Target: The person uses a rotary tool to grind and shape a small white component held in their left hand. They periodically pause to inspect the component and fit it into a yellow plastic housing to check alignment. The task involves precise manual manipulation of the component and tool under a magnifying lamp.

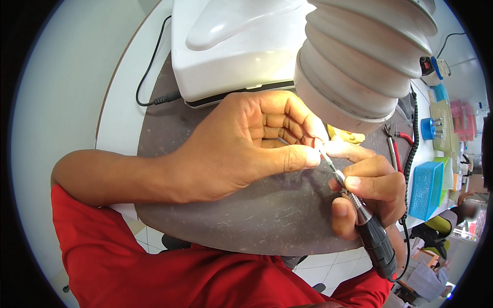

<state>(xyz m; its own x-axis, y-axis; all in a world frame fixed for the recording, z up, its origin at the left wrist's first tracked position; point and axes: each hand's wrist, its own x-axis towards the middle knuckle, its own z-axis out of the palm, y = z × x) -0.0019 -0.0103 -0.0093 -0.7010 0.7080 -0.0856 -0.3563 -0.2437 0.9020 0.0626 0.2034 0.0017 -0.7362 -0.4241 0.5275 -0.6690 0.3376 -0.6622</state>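
Note:
My left hand (231, 146) is closed in a pinch, thumb and fingertips pressed around a small pale piece (319, 144) that is mostly hidden. In my right hand (382, 182) is a rotary handpiece (377, 245) with a black body and a silver nose, held like a pen. Its thin bur (328, 161) points up and left, its tip at or touching the pale piece. My right forefinger reaches close to the left fingertips. Both hands are above a scuffed grey-brown work mat (205, 223).
A ribbed white suction hose (359, 66) hangs just beyond my hands, with a yellowish lump (348, 135) below it. Behind stands a white machine (231, 74). To the right are red-handled pliers (398, 151), a coiled black cord (411, 159) and a blue basket (426, 191). Another person (447, 220) is farther off.

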